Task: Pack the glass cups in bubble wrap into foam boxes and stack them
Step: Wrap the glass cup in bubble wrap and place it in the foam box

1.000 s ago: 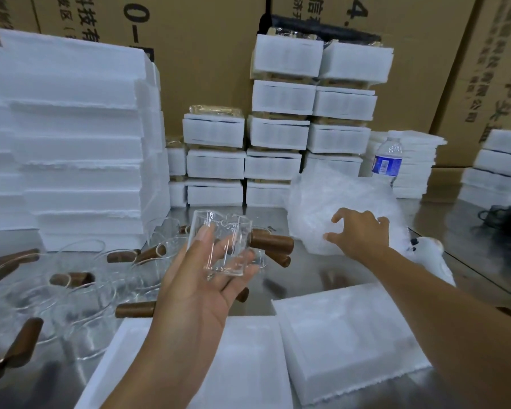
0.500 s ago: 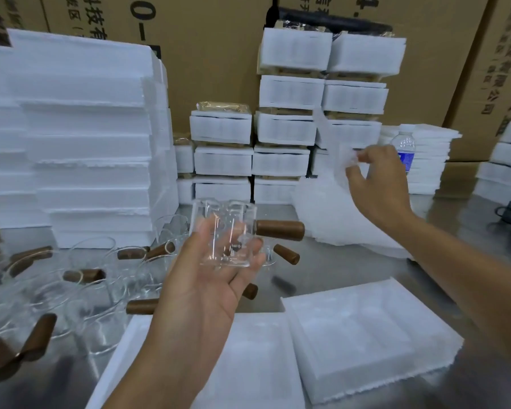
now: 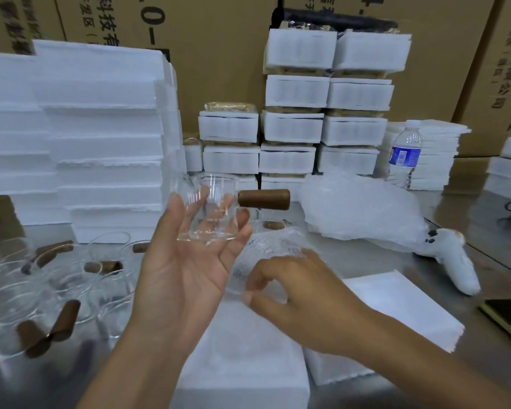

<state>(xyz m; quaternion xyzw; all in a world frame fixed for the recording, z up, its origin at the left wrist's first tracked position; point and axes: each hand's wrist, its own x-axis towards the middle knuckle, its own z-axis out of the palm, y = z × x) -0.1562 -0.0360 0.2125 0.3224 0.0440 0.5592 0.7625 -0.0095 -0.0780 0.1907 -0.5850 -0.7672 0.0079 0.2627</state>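
While the L hand (image 3: 183,270) cradles a cup (image 3: 211,214) betw. thumb & fingertips, palm up, the R hand (image 3: 301,296) pinches a wrap sheet (image 3: 272,246) just beside it.
Cup sits above the worktop (image 3: 351,261), wood handle (image 3: 263,199) pointing right. Glass prob. light, stiff, slick, fragile: grip the body, not the handle. Wrap soft, floppy. Foam boxes (image 3: 401,314) lie under both hands; loose cups (image 3: 71,276) crowd the left, wrap pile (image 3: 360,211) back right, so open room is mostly down & front.

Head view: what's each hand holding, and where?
Left hand: glass cup, fingers round its body. Right hand: bubble wrap sheet, pinched near its lower edge.
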